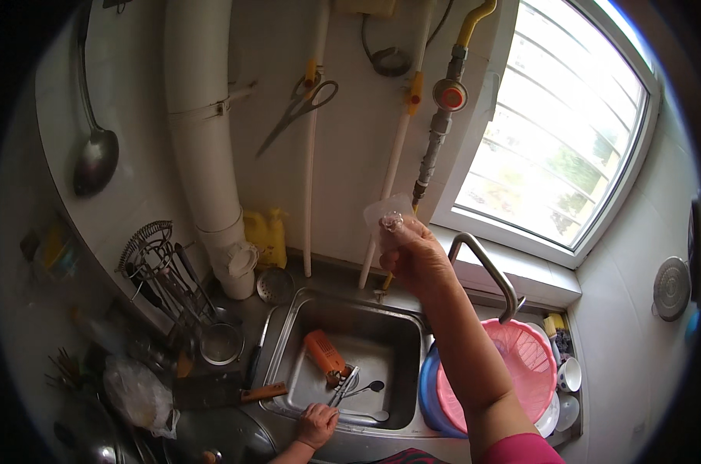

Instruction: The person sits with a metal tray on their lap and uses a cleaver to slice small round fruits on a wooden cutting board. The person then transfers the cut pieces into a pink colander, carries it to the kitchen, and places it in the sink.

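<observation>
Raised in front of the tiled wall, my right hand point(416, 251) is closed on a clear plastic stick-on hook point(391, 219), a see-through square with a raised middle. My left hand point(317, 424) rests on the front rim of the steel sink point(403, 371), its fingers curled over the edge. Close beyond those fingers, metal utensils point(347, 385) and a dark spoon point(374, 386) lie in the basin. An orange plastic holder point(324, 352) leans there too. Left of that hand lies a wooden knife handle point(264, 392).
The curved faucet point(493, 271) stands beside my right forearm, above a pink basket point(532, 348). Pipes and a gas valve point(449, 95) run up the wall. Scissors point(296, 112) hang on one pipe. A utensil rack point(161, 271) and pot lid point(219, 437) crowd the left.
</observation>
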The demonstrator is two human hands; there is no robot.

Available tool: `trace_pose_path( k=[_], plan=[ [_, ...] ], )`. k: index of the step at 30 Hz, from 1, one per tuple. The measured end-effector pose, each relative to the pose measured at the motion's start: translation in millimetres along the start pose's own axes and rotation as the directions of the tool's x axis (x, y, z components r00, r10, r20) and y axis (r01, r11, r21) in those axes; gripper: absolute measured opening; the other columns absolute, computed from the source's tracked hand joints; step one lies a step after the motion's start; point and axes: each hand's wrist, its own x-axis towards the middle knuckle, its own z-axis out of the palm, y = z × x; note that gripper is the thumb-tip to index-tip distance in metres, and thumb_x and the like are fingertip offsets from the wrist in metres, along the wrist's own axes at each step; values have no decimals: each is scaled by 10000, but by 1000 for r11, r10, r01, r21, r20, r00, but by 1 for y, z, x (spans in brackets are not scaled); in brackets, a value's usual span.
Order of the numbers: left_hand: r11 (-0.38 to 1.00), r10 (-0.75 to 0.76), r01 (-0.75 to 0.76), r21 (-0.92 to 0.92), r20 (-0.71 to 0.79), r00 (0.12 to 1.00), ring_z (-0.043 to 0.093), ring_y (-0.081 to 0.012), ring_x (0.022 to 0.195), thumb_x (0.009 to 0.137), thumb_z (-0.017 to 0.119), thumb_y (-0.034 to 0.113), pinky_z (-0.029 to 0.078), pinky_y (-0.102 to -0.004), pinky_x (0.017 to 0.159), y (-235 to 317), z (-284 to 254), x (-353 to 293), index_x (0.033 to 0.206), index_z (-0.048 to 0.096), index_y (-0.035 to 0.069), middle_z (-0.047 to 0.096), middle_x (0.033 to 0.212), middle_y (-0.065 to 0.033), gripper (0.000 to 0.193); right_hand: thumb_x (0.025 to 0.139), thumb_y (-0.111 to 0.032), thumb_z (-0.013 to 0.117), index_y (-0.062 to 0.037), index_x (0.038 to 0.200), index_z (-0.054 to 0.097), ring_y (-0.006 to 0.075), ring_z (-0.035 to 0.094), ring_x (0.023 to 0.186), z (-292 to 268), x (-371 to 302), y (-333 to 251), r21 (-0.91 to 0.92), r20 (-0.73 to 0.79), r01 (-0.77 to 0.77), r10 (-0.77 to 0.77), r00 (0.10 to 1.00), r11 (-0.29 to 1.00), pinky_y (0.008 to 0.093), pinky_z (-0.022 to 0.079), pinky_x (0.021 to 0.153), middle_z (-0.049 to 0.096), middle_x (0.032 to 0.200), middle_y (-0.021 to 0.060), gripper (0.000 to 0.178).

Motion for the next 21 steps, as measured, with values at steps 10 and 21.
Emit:
trace_pose_path(
  k=[10,21],
  plan=[
    [997,-28,30,73,-28,999,545,-286,960,705,687,118,466,-384,819,6,-6,5,875,655,80,575,1041,-78,178,845,-185,668,-49,857,602,110,523,543,-7,18,16,-15,51,-24,25,998,1000,222,451,517,546,651,7,152],
    [994,-86,85,63,8,996,555,-281,970,710,677,107,458,-401,833,9,-10,8,876,658,76,593,1048,-78,170,762,-36,688,-15,802,626,93,595,626,5,37,20,-890,87,342,-623,777,302,226,489,575,601,723,31,77]
  ],
)
